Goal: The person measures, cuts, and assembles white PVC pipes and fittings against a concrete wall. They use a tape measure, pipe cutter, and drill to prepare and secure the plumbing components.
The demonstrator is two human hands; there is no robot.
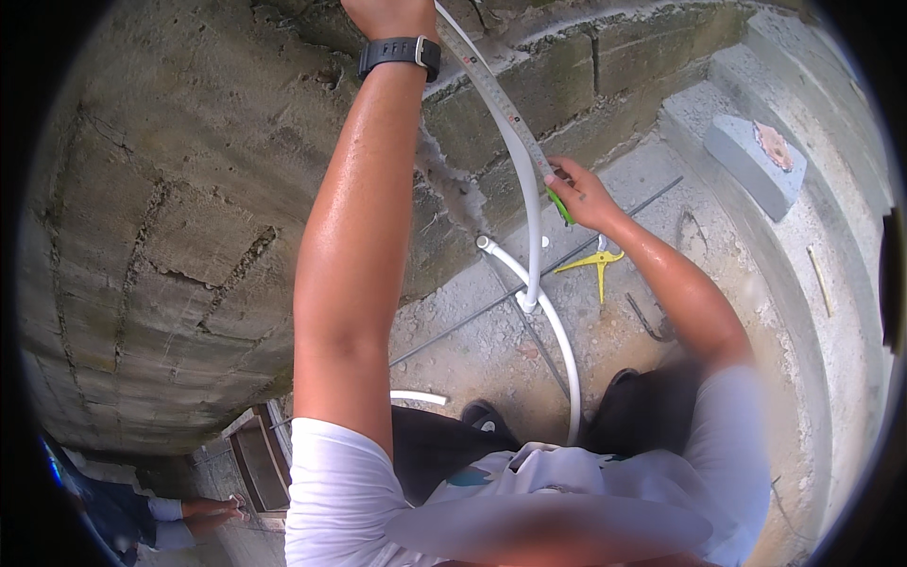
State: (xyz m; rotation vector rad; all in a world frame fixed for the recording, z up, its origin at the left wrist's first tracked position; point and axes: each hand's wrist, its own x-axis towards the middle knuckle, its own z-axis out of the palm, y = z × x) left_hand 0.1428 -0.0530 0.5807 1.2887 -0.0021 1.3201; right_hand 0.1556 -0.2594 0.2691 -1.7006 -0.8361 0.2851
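Note:
My right hand (583, 198) is closed around a green tape measure (559, 207). Its pulled-out blade (505, 113) runs up and leftward along a white plastic pipe (532, 203) toward my left hand. At the top edge my left hand (389, 14) reaches far up, below it a black wristwatch (399, 58); its fingers lie outside the picture. The long pipe rises from a white tee fitting (527, 301) on a second white pipe (564, 345), which ends in an elbow (485, 243) near the wall.
A yellow-handled cutter-like tool (601, 264) lies beside a thin metal rod (453, 327). The concrete wall (189, 217) rises at left. Curved steps (723, 170) at right bear a grey block (756, 165). A short white pipe (419, 397) lies near my foot. Another person (142, 515) is at lower left.

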